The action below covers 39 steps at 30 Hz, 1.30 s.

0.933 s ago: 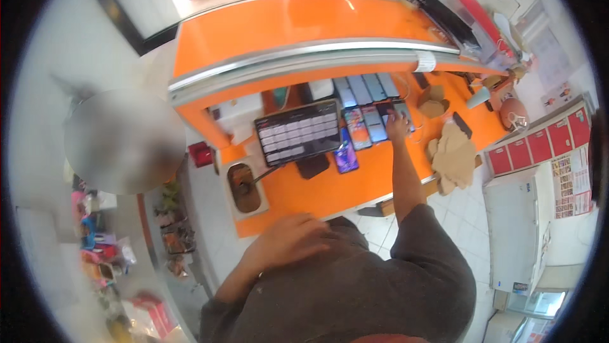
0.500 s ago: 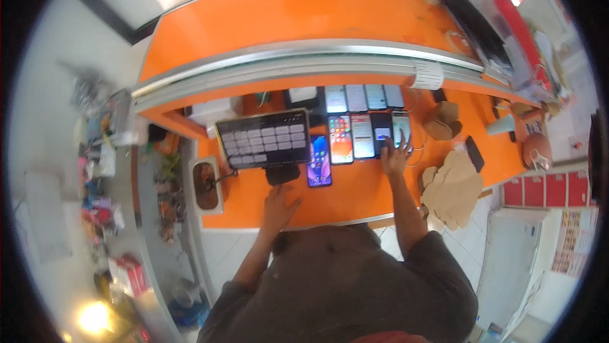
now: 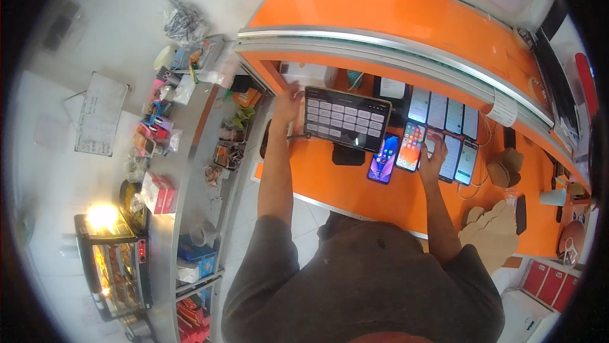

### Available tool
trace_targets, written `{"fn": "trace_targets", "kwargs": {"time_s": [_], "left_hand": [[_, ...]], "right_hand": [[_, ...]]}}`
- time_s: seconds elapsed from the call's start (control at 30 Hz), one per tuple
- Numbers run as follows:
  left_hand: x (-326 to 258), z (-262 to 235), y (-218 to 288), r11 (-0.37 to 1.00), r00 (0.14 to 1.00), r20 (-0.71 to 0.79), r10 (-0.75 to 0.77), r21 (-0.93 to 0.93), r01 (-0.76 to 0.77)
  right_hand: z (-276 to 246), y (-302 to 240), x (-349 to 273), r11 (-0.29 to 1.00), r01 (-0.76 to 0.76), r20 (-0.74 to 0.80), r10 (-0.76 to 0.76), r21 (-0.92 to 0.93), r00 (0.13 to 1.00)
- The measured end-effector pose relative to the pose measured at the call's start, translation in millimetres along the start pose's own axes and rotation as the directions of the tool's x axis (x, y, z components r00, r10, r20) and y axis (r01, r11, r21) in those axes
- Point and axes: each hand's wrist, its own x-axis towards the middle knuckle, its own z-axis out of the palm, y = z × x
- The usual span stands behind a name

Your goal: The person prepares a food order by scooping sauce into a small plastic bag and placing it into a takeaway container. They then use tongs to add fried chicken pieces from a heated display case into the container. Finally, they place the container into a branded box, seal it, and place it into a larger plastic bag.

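My left hand (image 3: 290, 103) is raised beside the left edge of the tablet (image 3: 346, 118), fingers partly extended near a white box (image 3: 309, 73). The tablet stands tilted on a dark base (image 3: 348, 155) and shows rows of pale buttons. Lower down, my right hand (image 3: 433, 160) lies over one phone of the front row, partly covering its screen, fingers apart. To its left are a phone with an orange screen (image 3: 410, 146) and a purple-screened phone (image 3: 383, 160). Two phones, one light-screened (image 3: 449, 159) and one greenish (image 3: 466, 162), lie to its right. More phones (image 3: 436, 111) form a row behind.
On the right lie flat brown cardboard pieces (image 3: 491, 232), a folded cardboard box (image 3: 505, 166) and a pale blue cup (image 3: 552, 197). Above the phones runs a raised orange shelf (image 3: 380, 10). A cluttered metal shelf (image 3: 190, 152) and lit food warmer (image 3: 114, 267) stand left.
The view has turned leftward. My left hand has risen from the counter to the tablet's left side. My right hand has shifted left along the front row of phones.
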Motion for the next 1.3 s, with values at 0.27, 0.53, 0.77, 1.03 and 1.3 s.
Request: {"fn": "trace_targets", "kwargs": {"time_s": [0.27, 0.53, 0.77, 1.03, 1.3], "left_hand": [[5, 28, 22, 0.984, 0.993, 0.083, -0.080, -0.151, 0.091], [-13, 10, 12, 0.969, 0.918, -0.373, 0.133, -0.145, -0.200], [-185, 52, 25, 0.852, 0.846, 0.096, 0.524, -0.086, -0.517], [-220, 95, 2, 0.853, 0.824, 0.562, 0.071, 0.394, -0.342], [-226, 101, -6, 0.819, 0.844, 0.526, 0.107, 0.435, -0.375]], "right_hand": [[-38, 22, -49, 0.990, -0.088, -0.040, 0.084, -0.110, 0.996], [-22, -15, -57, 0.987, -0.081, -0.032, 0.078, -0.135, 0.996], [45, -95, -48, 0.940, 0.239, 0.139, -0.210, -0.242, 0.968], [90, -159, -30, 0.865, 0.367, 0.283, -0.278, -0.341, 0.918], [94, -158, -22, 0.845, 0.391, 0.379, -0.249, -0.364, 0.891]]}}
